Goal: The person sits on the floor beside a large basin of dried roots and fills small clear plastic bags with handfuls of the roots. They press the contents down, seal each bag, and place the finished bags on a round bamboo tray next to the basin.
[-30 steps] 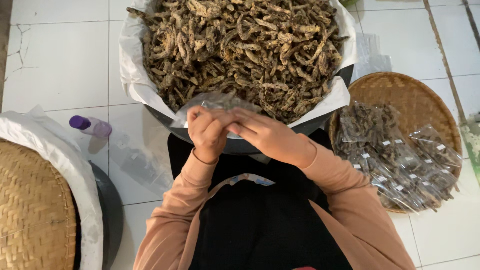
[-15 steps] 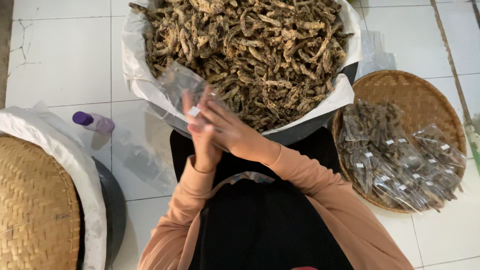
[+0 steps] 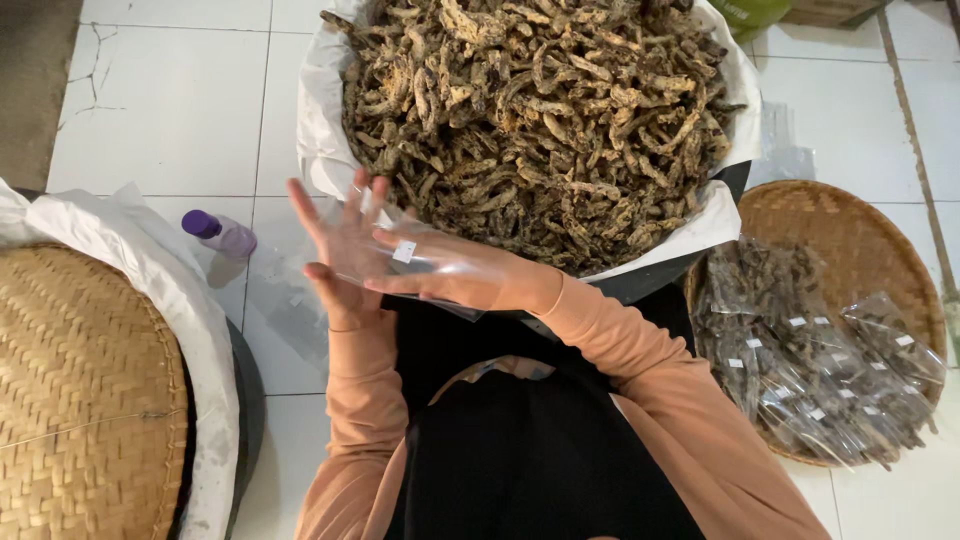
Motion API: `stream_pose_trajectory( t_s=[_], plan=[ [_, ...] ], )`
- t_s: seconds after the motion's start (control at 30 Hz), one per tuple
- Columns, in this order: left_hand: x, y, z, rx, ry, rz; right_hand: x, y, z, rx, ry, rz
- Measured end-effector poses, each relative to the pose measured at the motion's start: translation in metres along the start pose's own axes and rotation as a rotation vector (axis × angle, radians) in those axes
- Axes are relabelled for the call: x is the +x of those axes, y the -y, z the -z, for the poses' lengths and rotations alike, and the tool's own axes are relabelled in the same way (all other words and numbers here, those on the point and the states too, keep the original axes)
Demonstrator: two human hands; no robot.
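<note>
From the head camera, looking down: the person sits on the white tile floor (image 3: pixel 170 120) with both hands raised in front of the chest. The left hand (image 3: pixel 345 250) is open, fingers spread and pointing up, its palm against a small clear bag (image 3: pixel 415 265). The right hand (image 3: pixel 450 275) lies flat across it from the other side, fingers straight, so the bag sits pressed between the two palms rather than pinched. A small white label shows on the bag's upper face.

Just beyond the hands stands a big lined tub (image 3: pixel 330 150) heaped with dried brown strips (image 3: pixel 540 110). At the person's right a woven tray (image 3: pixel 850 220) carries a pile of filled packets (image 3: pixel 810 370). At the left is a second woven lid (image 3: pixel 80 400) over a white-lined basin, with a purple-capped bottle (image 3: pixel 220 233) on the tiles near it.

To my eye the bag is being rubbed open. That goes best with the palms sliding against each other in opposite directions, lightly, so the two film layers part at the mouth; pressing hard would only keep them stuck. Keeping the mouth turned toward the tub seems sensible.
</note>
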State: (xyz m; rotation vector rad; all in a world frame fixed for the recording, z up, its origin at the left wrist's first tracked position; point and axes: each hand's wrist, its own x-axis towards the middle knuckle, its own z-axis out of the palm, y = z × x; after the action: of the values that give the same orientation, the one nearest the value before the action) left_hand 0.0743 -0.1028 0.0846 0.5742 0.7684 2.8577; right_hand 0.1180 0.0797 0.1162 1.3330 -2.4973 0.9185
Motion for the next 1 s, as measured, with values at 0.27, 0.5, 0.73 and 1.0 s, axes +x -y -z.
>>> stream_pose_trajectory(
  t_s=[0.27,0.5,0.73,1.0],
  plan=[
    [0.001,0.019,0.01,0.102,-0.067,0.034,0.033,0.005,-0.011,0.303,-0.048,-0.333],
    [0.0,0.014,0.035,0.028,-0.149,0.044,0.022,-0.016,-0.013,0.07,0.086,-0.049],
    [0.012,-0.033,0.082,-0.178,-0.718,-0.251,0.02,-0.108,0.02,-0.302,-0.144,-0.415],
    [0.016,-0.028,0.072,-0.283,-0.669,-0.074,0.039,-0.168,-0.002,-0.792,-0.219,-0.669]
  ],
)
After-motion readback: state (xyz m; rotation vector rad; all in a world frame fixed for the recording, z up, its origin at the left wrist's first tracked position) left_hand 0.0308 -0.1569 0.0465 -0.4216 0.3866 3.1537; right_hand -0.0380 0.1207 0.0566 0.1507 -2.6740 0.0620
